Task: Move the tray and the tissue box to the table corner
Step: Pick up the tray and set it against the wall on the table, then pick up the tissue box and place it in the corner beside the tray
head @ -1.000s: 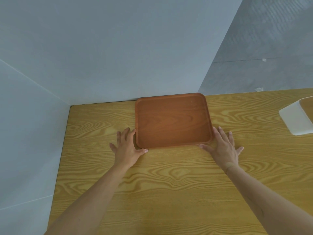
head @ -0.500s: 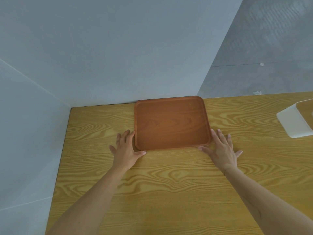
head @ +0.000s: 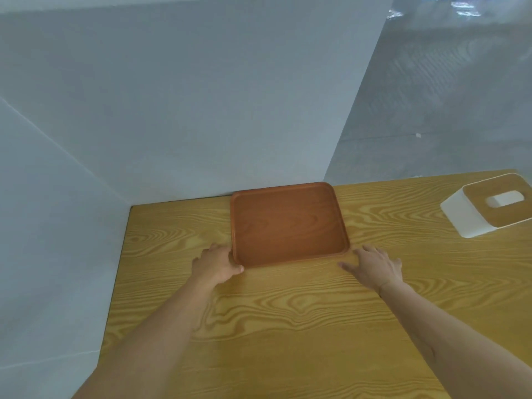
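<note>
Here the brown tray (head: 289,224) lies flat on the wooden table (head: 288,326), its far edge at the wall. The left hand (head: 214,264) touches its near-left corner at 7 o'clock, fingers loosely curled, thumb along the near edge. The right hand (head: 374,266), spread flat and holding nothing, rests just off the near-right corner at 5 o'clock. The tissue box (head: 489,207) sits well apart at 3 o'clock.

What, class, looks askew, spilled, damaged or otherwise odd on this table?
Nothing stands out. The tray lies flat and empty against the wall; the tissue box sits upright, intact, far right.
</note>
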Available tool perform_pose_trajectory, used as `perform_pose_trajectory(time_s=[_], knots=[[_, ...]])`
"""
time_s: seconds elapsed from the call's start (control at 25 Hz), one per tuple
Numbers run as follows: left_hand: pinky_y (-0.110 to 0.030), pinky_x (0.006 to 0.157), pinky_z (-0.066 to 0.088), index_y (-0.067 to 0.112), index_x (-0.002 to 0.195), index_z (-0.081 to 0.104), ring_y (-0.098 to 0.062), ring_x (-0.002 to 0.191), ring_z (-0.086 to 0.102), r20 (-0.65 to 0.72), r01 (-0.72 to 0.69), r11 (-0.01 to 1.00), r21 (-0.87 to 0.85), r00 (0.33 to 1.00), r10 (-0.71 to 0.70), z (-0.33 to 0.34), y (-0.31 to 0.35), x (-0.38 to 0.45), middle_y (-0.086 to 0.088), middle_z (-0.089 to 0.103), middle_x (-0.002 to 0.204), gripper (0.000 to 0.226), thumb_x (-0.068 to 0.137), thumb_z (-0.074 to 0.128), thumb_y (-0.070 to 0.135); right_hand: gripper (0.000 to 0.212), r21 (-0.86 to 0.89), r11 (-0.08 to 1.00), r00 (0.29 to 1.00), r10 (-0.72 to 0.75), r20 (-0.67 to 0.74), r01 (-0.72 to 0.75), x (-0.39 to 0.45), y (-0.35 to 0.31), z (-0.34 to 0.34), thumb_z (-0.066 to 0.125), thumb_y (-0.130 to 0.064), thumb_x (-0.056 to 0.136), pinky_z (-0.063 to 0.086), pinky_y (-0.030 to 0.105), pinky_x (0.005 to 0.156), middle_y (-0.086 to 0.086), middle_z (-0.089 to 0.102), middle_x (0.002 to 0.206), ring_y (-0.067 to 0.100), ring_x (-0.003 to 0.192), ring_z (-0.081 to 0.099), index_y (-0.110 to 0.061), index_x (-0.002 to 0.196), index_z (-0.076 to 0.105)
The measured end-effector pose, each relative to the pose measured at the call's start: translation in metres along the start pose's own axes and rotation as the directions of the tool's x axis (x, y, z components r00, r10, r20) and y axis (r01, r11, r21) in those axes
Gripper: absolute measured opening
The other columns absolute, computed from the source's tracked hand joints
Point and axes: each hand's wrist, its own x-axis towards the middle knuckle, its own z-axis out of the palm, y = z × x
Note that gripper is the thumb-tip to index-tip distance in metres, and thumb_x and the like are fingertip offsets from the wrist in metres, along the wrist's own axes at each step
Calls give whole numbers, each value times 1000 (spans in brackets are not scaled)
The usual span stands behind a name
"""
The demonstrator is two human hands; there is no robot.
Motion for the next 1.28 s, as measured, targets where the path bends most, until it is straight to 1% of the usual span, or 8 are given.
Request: perform_pose_trajectory(time_s=[0.08,0.2,0.32,0.44,0.76,0.92,1.12,1.28], knots=[[-42,95,46,29,133,53,-20,116,55,-52,-65,998,-27,997,63,-18,10,-6,2,57,133,55,87,58,59,58,4,997,997,-74,-33,74,-16,5,-15,43,-65,95,39,53,104,-2,53,145,26,133,46,-28,138,53],[-37,96,45,26,136,51,-15,120,53,-105,-282,957,-69,956,275,-30,40,-25,4,55,135,57,90,55,59,46,-1,975,971,-222,-88,223,-46,18,-38,41,-58,99,43,44,101,-6,59,139,22,127,51,-31,133,57],[-33,100,42,26,131,56,-10,121,51,-52,-532,846,-21,846,531,-30,81,-50,7,55,134,55,90,52,62,41,8,944,931,-324,-167,330,-80,39,-51,40,-56,100,44,40,98,-11,61,134,18,123,54,-33,126,62],[-31,100,41,25,128,58,-7,120,51,-54,-645,763,-38,764,643,-25,122,-81,11,56,130,66,84,46,72,40,57,929,903,-339,-265,366,-114,70,-52,42,-56,100,43,37,99,-12,61,135,15,123,54,-34,126,62],[-33,104,34,34,129,56,-2,124,43,-150,-798,602,-40,600,786,45,240,-186,14,52,133,53,86,54,66,42,33,937,856,-304,-418,349,-229,226,-33,44,-57,99,35,39,111,-13,58,140,13,134,47,-35,131,60],[-38,105,33,35,129,55,-2,121,43,-84,-853,522,-28,522,849,81,302,-233,19,50,128,64,79,51,75,42,15,947,850,-280,-447,320,-288,311,-22,46,-57,99,32,37,112,-11,60,138,13,134,47,-33,130,62],[-34,108,21,42,136,45,-9,132,35,-41,-876,423,232,426,904,117,363,-262,13,45,141,67,81,40,80,44,-2,954,847,-268,-458,301,-323,381,-12,43,-57,98,30,37,112,-11,62,136,13,133,47,-33,130,62],[-33,106,22,45,138,35,1,127,27,-32,-875,362,321,372,928,129,390,-265,17,42,141,63,85,36,80,47,16,949,829,-267,-490,315,-316,407,-9,42,-57,99,32,39,114,-11,60,138,12,133,48,-31,135,58]])
